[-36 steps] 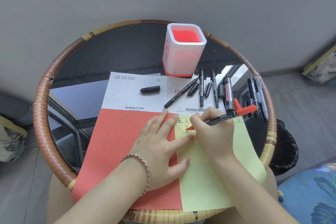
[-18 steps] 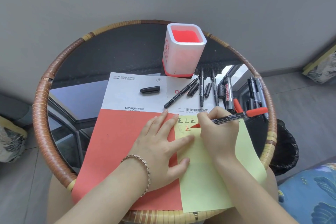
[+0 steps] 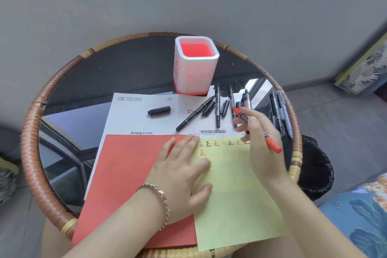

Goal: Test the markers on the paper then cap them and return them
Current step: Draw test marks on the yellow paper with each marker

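Observation:
A yellow paper with several small written marks lies at the table's near right, beside a red paper. My left hand rests flat across the seam of both sheets. My right hand is lifted above the yellow paper's top edge and holds a double-ended red marker, its uncapped red tip pointing up toward the loose pens. Several black markers and caps lie on a white printed sheet. One black cap lies apart to the left.
A white holder with a red inside stands at the back of the round glass table with a rattan rim. More dark pens lie near the right rim. A black bin sits on the floor to the right.
My right hand lifted the red marker off the yellow paper and swung it up toward the loose pens, uncovering a red mark. My left hand stayed in place.

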